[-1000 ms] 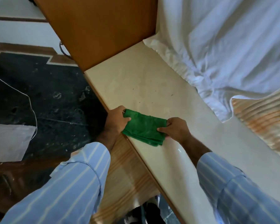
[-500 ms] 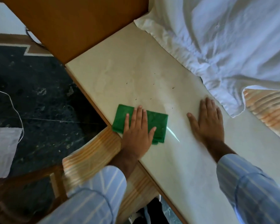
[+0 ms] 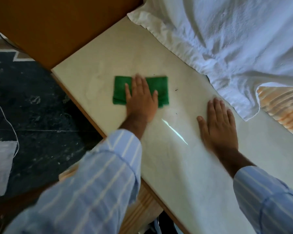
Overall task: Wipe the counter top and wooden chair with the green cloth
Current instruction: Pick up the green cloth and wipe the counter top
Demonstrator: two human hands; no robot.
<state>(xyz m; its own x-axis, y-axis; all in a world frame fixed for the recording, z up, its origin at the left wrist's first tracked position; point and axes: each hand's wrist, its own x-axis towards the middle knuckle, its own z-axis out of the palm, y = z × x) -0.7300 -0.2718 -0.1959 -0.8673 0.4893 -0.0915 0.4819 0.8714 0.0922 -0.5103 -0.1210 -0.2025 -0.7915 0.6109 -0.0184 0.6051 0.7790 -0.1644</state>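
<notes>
The folded green cloth (image 3: 120,90) lies on the cream counter top (image 3: 98,65), a little in from its front edge. My left hand (image 3: 141,100) presses flat on the cloth's middle, fingers spread, and covers its centre. My right hand (image 3: 217,127) rests flat and open on the bare counter to the right, near the edge of a white sheet. Part of the pale striped wooden chair (image 3: 142,211) shows below the counter's front edge, mostly hidden by my left sleeve.
A crumpled white sheet (image 3: 227,39) covers the counter's far right side, with an orange-striped surface (image 3: 281,107) showing under it. A brown wooden panel (image 3: 57,22) stands at the counter's far end. Dark specks (image 3: 176,90) lie near the cloth. On the dark floor (image 3: 32,107) lie a white sheet piece (image 3: 0,166) and a cord.
My left hand has slid the green cloth away from the counter's front edge toward the wooden panel. My right hand let go of the cloth earlier and stays flat on the counter.
</notes>
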